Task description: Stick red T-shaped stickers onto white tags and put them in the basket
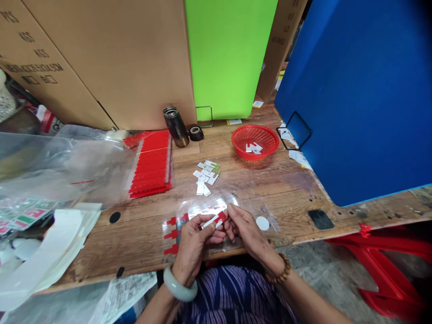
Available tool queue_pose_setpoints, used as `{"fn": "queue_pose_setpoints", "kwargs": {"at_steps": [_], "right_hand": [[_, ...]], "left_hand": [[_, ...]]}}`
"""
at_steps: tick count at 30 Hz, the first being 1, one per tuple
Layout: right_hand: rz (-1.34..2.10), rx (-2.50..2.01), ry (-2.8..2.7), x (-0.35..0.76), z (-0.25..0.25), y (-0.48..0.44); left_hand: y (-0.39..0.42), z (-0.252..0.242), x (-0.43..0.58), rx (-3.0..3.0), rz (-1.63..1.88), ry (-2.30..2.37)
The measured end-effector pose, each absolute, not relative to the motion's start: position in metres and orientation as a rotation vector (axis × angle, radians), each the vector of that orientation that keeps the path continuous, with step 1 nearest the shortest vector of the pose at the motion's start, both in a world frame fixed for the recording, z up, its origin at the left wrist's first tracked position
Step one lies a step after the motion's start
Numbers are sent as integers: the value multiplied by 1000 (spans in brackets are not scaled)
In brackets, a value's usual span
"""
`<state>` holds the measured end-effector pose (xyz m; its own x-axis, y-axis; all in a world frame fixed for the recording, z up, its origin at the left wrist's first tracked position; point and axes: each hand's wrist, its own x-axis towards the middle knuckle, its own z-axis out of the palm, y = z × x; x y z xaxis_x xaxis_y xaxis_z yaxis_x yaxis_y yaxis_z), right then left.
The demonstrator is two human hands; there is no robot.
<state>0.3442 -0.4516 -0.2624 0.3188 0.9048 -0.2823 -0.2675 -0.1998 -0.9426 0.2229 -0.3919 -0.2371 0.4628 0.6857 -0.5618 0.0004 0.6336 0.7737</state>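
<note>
Pinching, left hand (193, 236): thumb and fingers closed on a white-and-red tag (220, 218)
Right hand (245, 227): thumb and forefinger together at the tag's red end; whether gripping, cannot tell
Tag position: above clear sheet with red shapes (172, 234), near front edge of table (135, 238)
Tag pile (206, 175): white pieces, some green-ended, beyond the hands
Red basket (268, 136): right of pile, few tags inside
Flask (176, 127): black, open-mouthed, cap (196, 133) just beside
Red stack (150, 164): left of pile
</note>
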Motion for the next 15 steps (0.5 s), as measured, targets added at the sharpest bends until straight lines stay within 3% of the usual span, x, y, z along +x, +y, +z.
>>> {"fn": "queue_pose_setpoints", "kwargs": {"at_steps": [10, 15], "right_hand": [[1022, -1629, -842, 345, -268, -445], [1195, -1504, -734, 347, -273, -444]], "left_hand": [[-395, -238, 218, 987, 399, 1060], [-391, -242, 217, 899, 400, 1030]]}}
